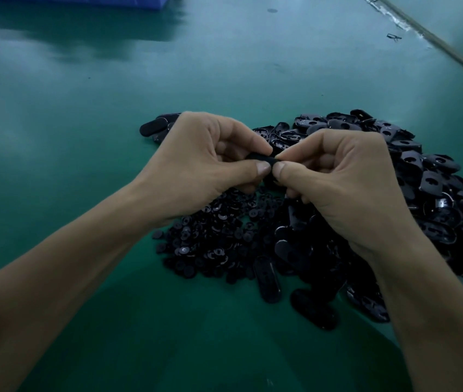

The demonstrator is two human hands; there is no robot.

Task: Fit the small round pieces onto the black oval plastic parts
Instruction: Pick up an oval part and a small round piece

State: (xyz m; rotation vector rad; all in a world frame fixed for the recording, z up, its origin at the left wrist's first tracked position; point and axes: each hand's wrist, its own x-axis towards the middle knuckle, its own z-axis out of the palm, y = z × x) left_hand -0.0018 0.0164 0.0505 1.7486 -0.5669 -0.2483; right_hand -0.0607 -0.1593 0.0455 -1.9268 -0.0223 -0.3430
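Observation:
My left hand (210,154) and my right hand (335,176) meet above the green table, both pinching one black oval part (261,159) between thumbs and forefingers. Most of that part is hidden by my fingers, and I cannot tell whether a round piece sits on it. Below my hands lies a heap of small round black pieces (213,241). A large pile of black oval parts (428,182) spreads to the right and behind my hands. A few oval parts (155,127) lie apart at the left, behind my left hand.
The green table (83,137) stretches to the left and back. A blue bin (83,1) stands at the far left edge. The table's edge strip (434,41) runs diagonally at the top right, with a small black scrap (394,37) near it.

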